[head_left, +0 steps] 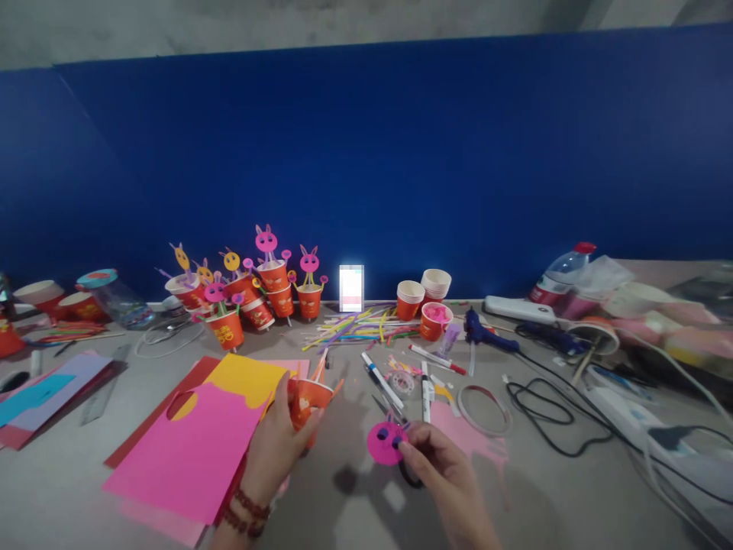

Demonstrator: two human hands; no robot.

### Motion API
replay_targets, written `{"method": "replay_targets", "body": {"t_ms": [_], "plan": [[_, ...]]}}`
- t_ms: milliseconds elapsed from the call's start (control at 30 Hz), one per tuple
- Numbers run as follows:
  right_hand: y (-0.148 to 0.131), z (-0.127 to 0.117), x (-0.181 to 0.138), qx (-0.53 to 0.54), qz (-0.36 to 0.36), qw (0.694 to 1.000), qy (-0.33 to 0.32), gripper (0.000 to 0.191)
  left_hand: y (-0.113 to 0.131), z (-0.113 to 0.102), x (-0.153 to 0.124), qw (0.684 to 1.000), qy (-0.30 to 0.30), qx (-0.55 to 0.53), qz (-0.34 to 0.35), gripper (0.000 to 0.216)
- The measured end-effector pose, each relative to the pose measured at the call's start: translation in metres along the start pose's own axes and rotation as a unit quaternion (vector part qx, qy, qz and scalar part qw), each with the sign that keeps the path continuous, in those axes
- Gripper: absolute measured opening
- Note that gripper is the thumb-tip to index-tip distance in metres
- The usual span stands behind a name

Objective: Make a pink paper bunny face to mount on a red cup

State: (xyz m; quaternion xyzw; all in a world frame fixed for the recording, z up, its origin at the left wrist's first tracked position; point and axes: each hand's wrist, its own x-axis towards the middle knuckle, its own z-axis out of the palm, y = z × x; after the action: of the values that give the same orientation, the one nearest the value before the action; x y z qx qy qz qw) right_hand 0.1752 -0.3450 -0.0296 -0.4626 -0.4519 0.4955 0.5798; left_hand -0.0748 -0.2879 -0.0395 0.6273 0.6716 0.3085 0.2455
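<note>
My left hand [273, 447] is wrapped round a small red paper cup [308, 399] with straws sticking out of it, held tilted just above the table. My right hand [445, 473] pinches a round pink paper face [385, 442] with two dark eye dots. A dark loop under its fingers looks like scissor handles, partly hidden. Pink and yellow paper sheets [192, 451] lie under my left wrist, one with a round hole cut out.
Finished cup bunnies [260, 286] stand at the back by the blue wall. Loose coloured straws [358, 325], markers [382, 380], stacked cups [422, 294], a blue glue gun [484, 330], a tape ring [484, 409], black cables [544, 405] and a bottle [558, 279] lie around.
</note>
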Motion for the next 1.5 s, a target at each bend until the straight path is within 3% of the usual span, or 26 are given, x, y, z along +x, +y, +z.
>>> {"method": "replay_targets", "body": {"t_ms": [133, 333, 533, 700, 900, 1000, 1167, 1333, 1500], "plan": [[-0.001, -0.004, 0.003, 0.061, 0.03, 0.997, 0.02, 0.028, 0.005, -0.001, -0.019, 0.97, -0.03, -0.241, 0.006, 0.084], [-0.027, 0.004, 0.01, 0.204, 0.035, 0.978, 0.025, 0.031, 0.02, 0.026, -0.061, 0.86, -0.09, -0.501, -0.041, 0.092], [-0.036, 0.012, 0.001, 0.219, 0.033, 0.972, -0.08, 0.031, 0.037, 0.039, -0.077, 0.811, -0.159, -0.561, -0.044, 0.08], [-0.029, 0.007, 0.003, 0.244, 0.031, 0.965, -0.09, 0.028, 0.044, 0.034, -0.075, 0.802, -0.179, -0.569, -0.027, 0.087], [-0.027, 0.006, 0.008, 0.27, 0.092, 0.944, -0.164, 0.03, 0.049, 0.029, -0.076, 0.774, -0.223, -0.593, -0.009, 0.098], [-0.027, 0.008, 0.008, 0.279, 0.119, 0.94, -0.155, 0.031, 0.05, 0.019, -0.068, 0.775, -0.231, -0.588, -0.015, 0.082], [-0.026, 0.015, 0.008, 0.266, 0.145, 0.939, -0.162, 0.032, 0.06, -0.002, -0.033, 0.816, -0.213, -0.537, -0.031, 0.039], [-0.025, 0.017, 0.008, 0.257, 0.159, 0.939, -0.165, 0.033, 0.07, -0.004, -0.009, 0.854, -0.206, -0.476, 0.021, 0.025], [-0.037, 0.006, 0.023, 0.245, 0.133, 0.952, -0.128, 0.032, 0.075, 0.005, -0.006, 0.852, -0.186, -0.489, 0.013, 0.022]]}}
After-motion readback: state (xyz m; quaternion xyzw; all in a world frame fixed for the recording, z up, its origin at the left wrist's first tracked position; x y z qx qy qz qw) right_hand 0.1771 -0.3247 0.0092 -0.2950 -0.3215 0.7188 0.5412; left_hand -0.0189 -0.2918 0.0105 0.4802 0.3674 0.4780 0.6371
